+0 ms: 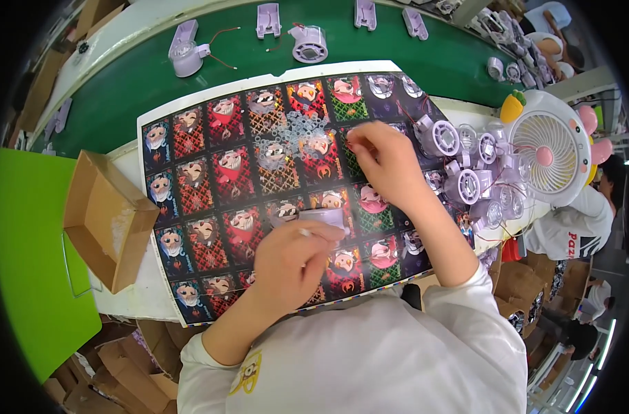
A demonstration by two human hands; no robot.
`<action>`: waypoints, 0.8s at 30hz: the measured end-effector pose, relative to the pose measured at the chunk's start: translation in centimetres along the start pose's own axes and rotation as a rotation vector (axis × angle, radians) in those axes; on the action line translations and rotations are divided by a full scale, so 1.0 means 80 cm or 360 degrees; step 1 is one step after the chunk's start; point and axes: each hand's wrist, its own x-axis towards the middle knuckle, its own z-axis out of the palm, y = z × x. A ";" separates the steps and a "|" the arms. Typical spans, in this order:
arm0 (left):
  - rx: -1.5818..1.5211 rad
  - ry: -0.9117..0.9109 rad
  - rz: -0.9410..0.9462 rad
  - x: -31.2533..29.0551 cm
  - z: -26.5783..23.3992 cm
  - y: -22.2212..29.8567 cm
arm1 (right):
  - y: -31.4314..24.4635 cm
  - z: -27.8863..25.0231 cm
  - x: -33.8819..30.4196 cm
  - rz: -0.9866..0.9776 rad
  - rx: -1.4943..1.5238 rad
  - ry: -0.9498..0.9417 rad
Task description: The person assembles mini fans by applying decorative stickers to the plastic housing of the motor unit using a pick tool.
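My left hand (292,261) is closed round a lilac plastic housing (326,218), low over the middle of a printed sheet (193,260) of cartoon cards. Much of the housing is hidden behind its fingers. Further up and to the right, my right hand (389,164) holds its thumb and fingertips together in a pinch. Whatever those fingers may hold is too small to make out. Just left of the right hand lies a loose pile of small clear rings (290,140) on the sheet.
Several lilac motor housings (469,185) with red wires crowd the right side, beside a white toy-faced fan (545,148). A cardboard box (111,221) stands at the left near a bright green board (38,255). Lilac parts (309,45) lie along the green conveyor belt (235,58) behind.
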 end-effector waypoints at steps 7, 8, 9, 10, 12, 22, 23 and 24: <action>0.0063 -0.0065 0.0161 0.017 0.009 0.009 | 0.026 0.036 0.029 0.0005 -0.0207 0.0049; 0.0108 -0.0010 0.0309 0.021 0.009 0.009 | 0.028 0.033 0.029 -0.0030 -0.0177 0.0061; 0.0110 -0.0009 0.0304 0.022 0.009 0.009 | 0.025 0.028 0.026 -0.0030 -0.0174 0.0056; 0.0060 -0.0017 0.0265 0.023 0.007 0.010 | 0.013 0.020 0.023 0.0027 -0.0001 0.0129; 0.0018 -0.0017 0.0219 0.026 0.002 0.014 | -0.011 0.001 0.011 0.0153 0.0443 0.0222; 0.0176 -0.0013 0.0324 0.047 0.010 0.022 | -0.113 -0.074 -0.057 -0.0648 0.0429 0.0045; 0.0244 -0.0027 0.0349 0.048 0.011 0.023 | -0.114 -0.075 -0.059 -0.0646 0.0428 0.0048; 0.0247 -0.0028 0.0350 0.047 0.011 0.022 | -0.116 -0.077 -0.061 -0.0603 0.0359 0.0033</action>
